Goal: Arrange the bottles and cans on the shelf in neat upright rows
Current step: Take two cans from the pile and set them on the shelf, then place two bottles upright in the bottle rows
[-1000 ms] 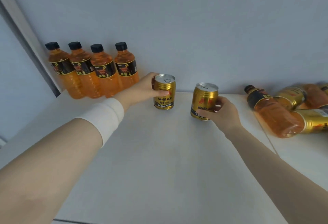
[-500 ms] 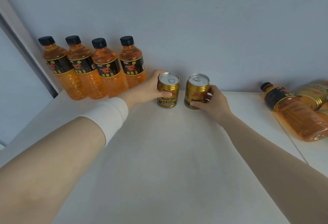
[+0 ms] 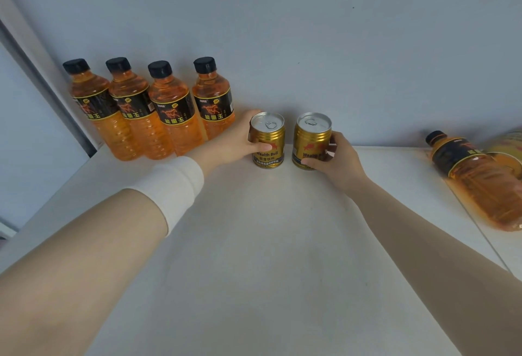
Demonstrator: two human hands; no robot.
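Head view, change: both cans now stand closer together and nearer the back wall than a second ago.
Left hand: grip closed around the left can, centre frame.
Right hand: grip closed around the right can, just beside it.
Axes: both cans upright on the shelf, pull-tabs up.
Upper left: four bottles upright in a row.
Right edge: lying bottle, cap toward upper left.
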